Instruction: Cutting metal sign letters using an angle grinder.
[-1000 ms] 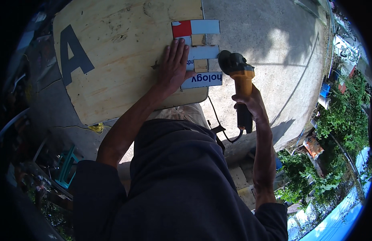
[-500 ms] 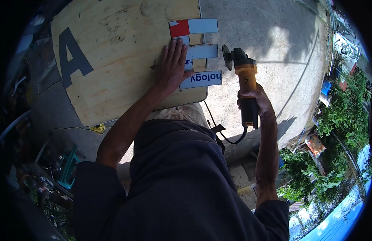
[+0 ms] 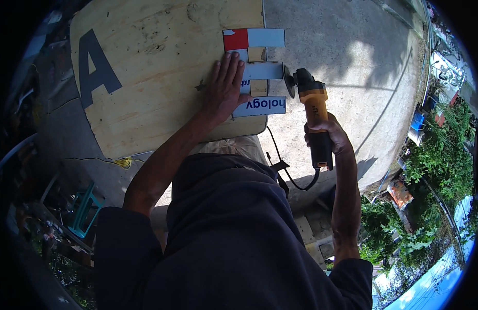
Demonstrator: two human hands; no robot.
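The three-armed sign piece [image 3: 264,71] lies at the right side of the wooden board [image 3: 161,93], its spine on the wood and its arms jutting past the right edge. The left hand [image 3: 226,88] lies flat on the spine, fingers together and thumb out to the right, holding nothing. The right hand [image 3: 329,135] is wrapped around the angle grinder [image 3: 314,103], whose disc [image 3: 288,81] stands at the middle arm's tip — whether touching, I cannot tell. The step looks like dressing that arm's end; the next move would call for light, square contact, with the piece pinned firmly.

Counted: one sign piece with three arms, one grinder, one disc, two hands. Farther out — one dark letter shape [image 3: 105,72] at the board's left, one black cord [image 3: 306,189] below the grinder, concrete ground [image 3: 342,98] to the right.
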